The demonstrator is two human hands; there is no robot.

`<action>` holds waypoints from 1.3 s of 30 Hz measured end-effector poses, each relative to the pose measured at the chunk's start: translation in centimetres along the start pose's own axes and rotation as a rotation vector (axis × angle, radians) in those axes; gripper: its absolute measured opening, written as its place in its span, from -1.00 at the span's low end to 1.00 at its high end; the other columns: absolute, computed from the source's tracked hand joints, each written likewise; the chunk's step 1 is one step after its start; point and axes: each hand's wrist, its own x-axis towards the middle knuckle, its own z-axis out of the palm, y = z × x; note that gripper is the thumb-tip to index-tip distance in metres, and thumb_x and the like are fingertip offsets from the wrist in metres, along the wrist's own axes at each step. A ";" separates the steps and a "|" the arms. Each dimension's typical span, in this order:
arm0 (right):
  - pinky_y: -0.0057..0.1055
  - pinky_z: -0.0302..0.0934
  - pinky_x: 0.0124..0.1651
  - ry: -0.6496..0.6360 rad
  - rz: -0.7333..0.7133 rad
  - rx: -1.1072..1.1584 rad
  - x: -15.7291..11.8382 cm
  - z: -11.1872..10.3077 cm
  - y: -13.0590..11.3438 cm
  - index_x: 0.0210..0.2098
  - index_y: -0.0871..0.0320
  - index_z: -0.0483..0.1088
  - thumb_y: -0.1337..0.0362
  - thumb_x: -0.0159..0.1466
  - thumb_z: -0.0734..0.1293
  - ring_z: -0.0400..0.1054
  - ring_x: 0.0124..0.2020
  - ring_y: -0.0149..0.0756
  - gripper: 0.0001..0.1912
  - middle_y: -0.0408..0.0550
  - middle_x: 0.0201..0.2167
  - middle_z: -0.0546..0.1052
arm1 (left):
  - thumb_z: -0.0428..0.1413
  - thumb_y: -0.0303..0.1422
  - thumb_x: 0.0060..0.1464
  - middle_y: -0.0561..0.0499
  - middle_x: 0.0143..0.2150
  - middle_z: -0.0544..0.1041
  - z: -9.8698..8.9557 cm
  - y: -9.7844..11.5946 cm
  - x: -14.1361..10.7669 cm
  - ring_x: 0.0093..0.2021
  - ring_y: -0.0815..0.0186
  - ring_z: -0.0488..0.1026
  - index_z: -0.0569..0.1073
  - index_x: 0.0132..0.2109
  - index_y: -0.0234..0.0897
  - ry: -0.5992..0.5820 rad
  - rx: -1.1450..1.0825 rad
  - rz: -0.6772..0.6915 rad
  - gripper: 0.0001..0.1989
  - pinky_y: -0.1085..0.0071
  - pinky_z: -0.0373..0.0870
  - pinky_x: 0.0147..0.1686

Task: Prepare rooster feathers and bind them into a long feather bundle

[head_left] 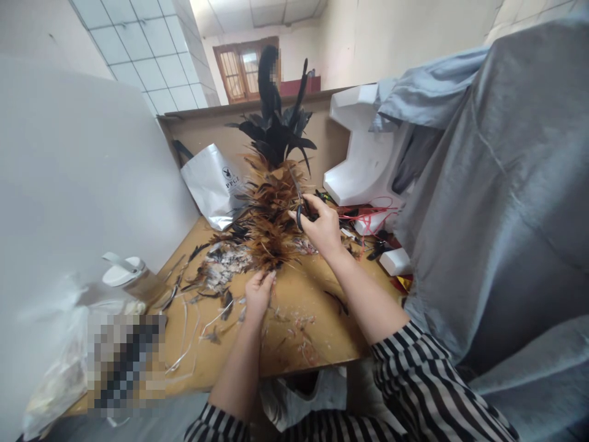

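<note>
The left hand [258, 293] has its thumb and fingers pinched together at the lower end of a feather bundle [271, 196], which stands upright over the desk [317, 313], brown plumes below and long black ones above; the stem between the fingertips is too small to make out. A pixelated patch covers part of the tallest black plume. The right hand [322, 224] is curled around the black-handled scissors [300, 218], their blades pointing up against the bundle's right side; whether the blades are parted is hard to tell, and some fingers are hidden behind the hand.

Behind the bundle's left side leans a silver bag [209, 187], its lettering partly covered by plumes. Another pixelated patch hides whatever lies at the desk's near left, beside a clear plastic bag [57, 362]. Grey cloth [497, 184], cut off by the frame, fills the right.
</note>
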 end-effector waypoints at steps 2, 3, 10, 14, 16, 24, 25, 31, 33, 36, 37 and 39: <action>-0.28 0.19 -0.06 -0.003 -0.005 0.006 0.3 -0.1 -0.1 -0.04 0.11 0.34 0.15 0.13 0.30 0.37 -0.17 -0.24 -0.60 -0.05 -0.20 0.50 | 0.18 -0.18 -0.14 0.06 -0.57 0.41 0.0 0.0 0.0 -0.57 0.44 0.27 0.48 -0.39 -0.38 -0.006 -0.005 -0.013 -0.70 0.51 0.22 -0.50; -0.27 0.18 -0.05 0.007 -0.007 -0.003 0.4 -0.2 -0.2 -0.04 0.11 0.34 0.14 0.13 0.31 0.36 -0.16 -0.22 -0.59 -0.04 -0.19 0.50 | 0.18 -0.19 -0.14 0.06 -0.57 0.41 0.0 0.1 -0.1 -0.57 0.44 0.28 0.48 -0.38 -0.38 -0.005 -0.008 -0.014 -0.70 0.51 0.22 -0.50; -0.14 0.13 0.03 0.065 -0.029 -0.016 1.4 -0.9 -0.8 0.03 0.10 0.28 0.13 0.12 0.30 0.28 -0.03 -0.14 -0.52 0.01 -0.07 0.43 | 0.19 -0.20 -0.16 0.04 -0.56 0.43 0.1 1.0 -0.2 -0.54 0.43 0.29 0.47 -0.46 -0.38 0.003 0.026 0.021 -0.73 0.51 0.22 -0.47; -0.23 0.16 0.02 0.042 -0.050 0.057 2.0 -0.9 -0.6 0.01 0.09 0.30 0.14 0.14 0.28 0.32 -0.07 -0.21 -0.56 -0.05 -0.10 0.45 | 0.19 -0.20 -0.16 0.05 -0.57 0.42 0.1 0.6 -0.1 -0.56 0.44 0.29 0.49 -0.41 -0.38 0.013 0.009 0.015 -0.72 0.52 0.22 -0.50; -0.25 0.17 0.01 0.029 -0.053 0.086 2.1 -0.9 -0.5 0.01 0.08 0.30 0.14 0.14 0.28 0.33 -0.08 -0.23 -0.56 -0.06 -0.10 0.46 | 0.19 -0.19 -0.17 0.05 -0.57 0.42 0.1 0.5 -0.1 -0.57 0.44 0.29 0.49 -0.40 -0.38 0.025 0.001 0.002 -0.71 0.52 0.20 -0.52; -0.15 0.12 0.07 0.018 0.012 0.072 -2.1 -1.8 -0.5 0.08 0.10 0.23 0.14 0.10 0.33 0.25 0.03 -0.13 -0.44 0.03 0.00 0.39 | 0.19 -0.22 -0.14 0.07 -0.58 0.40 0.0 0.6 0.0 -0.55 0.45 0.28 0.44 -0.47 -0.36 0.055 -0.023 0.041 -0.75 0.53 0.19 -0.49; -0.17 0.13 0.07 -0.017 0.014 0.097 -3.4 -1.8 -0.4 0.09 0.10 0.22 0.15 0.10 0.34 0.25 0.02 -0.15 -0.43 0.03 0.01 0.38 | 0.18 -0.22 -0.14 0.07 -0.58 0.40 0.0 0.6 0.0 -0.55 0.45 0.28 0.44 -0.47 -0.36 0.063 -0.030 0.041 -0.75 0.53 0.19 -0.49; -0.15 0.12 0.05 -0.217 0.092 0.016 -12.3 -1.3 1.6 0.07 0.07 0.24 0.15 0.08 0.34 0.24 0.03 -0.13 -0.44 0.04 -0.01 0.38 | 0.19 -0.22 -0.14 0.08 -0.58 0.40 0.2 0.9 -0.1 -0.55 0.45 0.28 0.44 -0.47 -0.36 0.107 -0.054 0.050 -0.76 0.52 0.21 -0.49; -0.11 0.11 0.03 -0.282 0.119 -0.095 -14.4 -1.1 2.4 0.08 0.09 0.23 0.13 0.08 0.34 0.23 0.02 -0.09 -0.43 0.07 -0.02 0.38 | 0.19 -0.22 -0.14 0.08 -0.58 0.40 0.3 1.1 -0.2 -0.56 0.45 0.27 0.44 -0.46 -0.36 0.116 -0.073 0.037 -0.75 0.52 0.21 -0.50; -0.08 0.09 0.02 -0.368 0.103 -0.226 -15.9 -0.8 3.0 0.09 0.10 0.23 0.14 0.09 0.31 0.20 0.02 -0.05 -0.43 0.09 -0.04 0.38 | 0.19 -0.22 -0.15 0.08 -0.57 0.41 0.3 1.2 -0.3 -0.57 0.46 0.28 0.44 -0.46 -0.36 0.125 -0.075 0.026 -0.75 0.53 0.21 -0.51; -0.08 0.09 0.01 -0.387 0.086 -0.251 -16.1 -0.7 3.1 0.09 0.10 0.23 0.15 0.09 0.31 0.20 0.02 -0.05 -0.43 0.10 -0.04 0.37 | 0.19 -0.22 -0.15 0.08 -0.57 0.41 0.3 1.2 -0.3 -0.58 0.47 0.27 0.44 -0.46 -0.36 0.122 -0.074 0.027 -0.75 0.53 0.21 -0.52; -0.08 0.07 0.01 -0.403 0.051 -0.276 -16.0 -0.6 2.9 0.10 0.10 0.22 0.17 0.09 0.30 0.19 0.02 -0.04 -0.44 0.11 -0.04 0.36 | 0.19 -0.21 -0.15 0.09 -0.59 0.39 0.3 1.1 -0.3 -0.61 0.48 0.25 0.42 -0.46 -0.36 0.113 -0.076 0.022 -0.74 0.53 0.19 -0.56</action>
